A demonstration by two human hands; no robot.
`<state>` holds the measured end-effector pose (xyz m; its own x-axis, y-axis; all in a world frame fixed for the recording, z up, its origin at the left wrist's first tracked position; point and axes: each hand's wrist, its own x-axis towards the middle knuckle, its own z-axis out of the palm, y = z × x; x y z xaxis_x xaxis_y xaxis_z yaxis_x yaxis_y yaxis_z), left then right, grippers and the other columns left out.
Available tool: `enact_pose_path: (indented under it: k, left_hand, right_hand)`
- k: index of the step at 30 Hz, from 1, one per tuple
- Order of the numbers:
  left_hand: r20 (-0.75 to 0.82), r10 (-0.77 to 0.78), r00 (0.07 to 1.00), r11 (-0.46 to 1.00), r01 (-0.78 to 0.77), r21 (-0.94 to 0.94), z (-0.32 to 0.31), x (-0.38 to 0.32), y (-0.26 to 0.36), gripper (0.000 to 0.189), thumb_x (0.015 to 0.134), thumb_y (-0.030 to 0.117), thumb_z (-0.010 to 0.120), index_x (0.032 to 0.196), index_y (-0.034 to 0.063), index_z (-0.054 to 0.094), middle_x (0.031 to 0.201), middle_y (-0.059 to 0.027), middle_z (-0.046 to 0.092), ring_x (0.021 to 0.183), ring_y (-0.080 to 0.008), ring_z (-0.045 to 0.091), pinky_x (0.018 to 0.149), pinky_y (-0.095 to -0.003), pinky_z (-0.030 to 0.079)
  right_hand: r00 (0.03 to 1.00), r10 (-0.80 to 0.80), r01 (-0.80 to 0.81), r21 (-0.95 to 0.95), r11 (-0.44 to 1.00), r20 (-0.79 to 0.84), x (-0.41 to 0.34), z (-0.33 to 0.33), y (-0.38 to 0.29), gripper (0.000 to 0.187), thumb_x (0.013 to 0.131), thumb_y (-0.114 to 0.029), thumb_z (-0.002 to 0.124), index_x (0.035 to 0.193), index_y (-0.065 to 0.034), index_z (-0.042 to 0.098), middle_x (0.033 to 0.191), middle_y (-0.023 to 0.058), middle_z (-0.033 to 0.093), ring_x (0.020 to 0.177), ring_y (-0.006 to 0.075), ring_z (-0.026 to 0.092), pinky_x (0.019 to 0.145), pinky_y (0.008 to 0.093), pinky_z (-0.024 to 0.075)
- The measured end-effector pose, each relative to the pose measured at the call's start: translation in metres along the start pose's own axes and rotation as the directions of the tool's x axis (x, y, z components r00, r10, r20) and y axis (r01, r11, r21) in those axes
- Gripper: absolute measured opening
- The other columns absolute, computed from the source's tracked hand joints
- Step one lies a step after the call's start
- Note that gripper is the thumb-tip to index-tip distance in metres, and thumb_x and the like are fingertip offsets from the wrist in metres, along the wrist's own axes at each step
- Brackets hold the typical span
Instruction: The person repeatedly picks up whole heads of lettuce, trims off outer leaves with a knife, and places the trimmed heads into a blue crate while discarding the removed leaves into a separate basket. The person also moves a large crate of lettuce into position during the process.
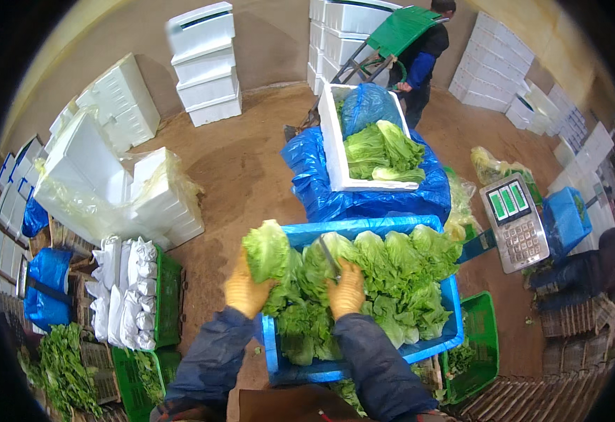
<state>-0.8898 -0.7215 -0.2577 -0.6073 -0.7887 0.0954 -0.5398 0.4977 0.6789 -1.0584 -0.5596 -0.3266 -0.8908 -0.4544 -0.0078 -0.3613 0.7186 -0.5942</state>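
Observation:
Gloved in yellow, my left hand (246, 287) grips a head of romaine-type lettuce (267, 250) at the left rim of a blue-lined box (363, 226). My right hand (347, 287), in a matching glove, holds a knife (328, 255) whose blade points up and away over the lettuce. Rows of green lettuce heads (397, 253) fill the box beneath both hands. Beyond it stands a white foam box (334, 142) on blue plastic sheeting (307, 174). Inside that box are more lettuce heads (381, 147) and a blue plastic-wrapped bundle (368, 109).
A digital scale display (515, 224) stands right of the box. Green crates (168, 300) flank me, the left one holding white wrapped bundles (125, 293). Foam boxes (207, 68) are stacked along the wall. At the back, a person (423, 58) is beside a hand truck (357, 58).

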Motion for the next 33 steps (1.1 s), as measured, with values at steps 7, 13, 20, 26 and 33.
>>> enact_pose_path:
  k: [7,13,20,26,33]
  left_hand:
    - [0.344,-0.122,0.931,0.967,0.033,0.254,0.135,0.005,0.01,0.114,0.084,0.029,0.082,0.158,-0.009,0.005,0.137,-0.0374,0.053,0.104,-0.0451,0.069,0.085,-0.0458,0.059]
    - [0.409,-0.169,0.897,0.95,0.039,0.309,0.181,0.011,-0.03,0.112,0.087,0.032,0.076,0.158,-0.0117,0.001,0.148,-0.0372,0.044,0.106,-0.044,0.069,0.085,-0.0466,0.059]
    - [0.575,-0.125,0.808,0.82,-0.242,0.519,0.129,0.063,-0.077,0.079,0.093,0.04,0.069,0.147,-0.0092,0.04,0.117,-0.0266,0.071,0.096,-0.0363,0.072,0.083,-0.0455,0.057]
    - [0.548,0.028,0.836,0.563,-0.466,0.682,0.018,0.16,-0.037,0.066,0.09,0.037,0.076,0.139,-0.0027,0.059,0.134,-0.0263,0.065,0.125,-0.0368,0.063,0.101,-0.0448,0.051]
    - [0.525,0.834,-0.171,0.459,-0.315,-0.831,0.251,-0.152,0.34,0.059,0.092,0.002,0.07,0.148,0.0053,0.054,0.148,-0.0138,0.058,0.136,-0.026,0.055,0.113,-0.038,0.043]
  right_hand:
    - [0.999,0.013,-0.019,0.131,0.991,0.041,0.031,-0.005,0.052,0.06,0.077,-0.01,0.087,0.132,-0.0176,0.062,0.133,0.0079,0.057,0.118,0.0298,0.061,0.095,0.0413,0.0534]
    - [0.999,-0.037,0.035,0.075,0.997,0.015,0.024,0.006,0.047,0.064,0.08,-0.013,0.085,0.138,-0.0212,0.059,0.136,0.0105,0.056,0.128,0.0332,0.055,0.101,0.0435,0.0507]
    - [0.96,-0.263,0.21,0.366,0.906,0.099,0.004,-0.042,0.058,0.068,0.088,-0.026,0.079,0.147,-0.0085,0.051,0.144,0.0194,0.055,0.133,0.0372,0.053,0.11,0.046,0.0459]
    - [0.989,-0.106,0.042,0.494,0.869,0.102,-0.166,-0.186,0.113,0.062,0.093,-0.017,0.069,0.152,-0.0124,0.048,0.133,0.0184,0.064,0.113,0.0371,0.066,0.094,0.0463,0.0547]
    - [0.605,0.781,-0.164,0.936,0.312,-0.154,-0.431,-0.287,0.194,0.058,0.098,-0.008,0.057,0.155,-0.0161,0.047,0.123,0.0021,0.071,0.071,0.0071,0.057,0.06,0.0235,0.0489]
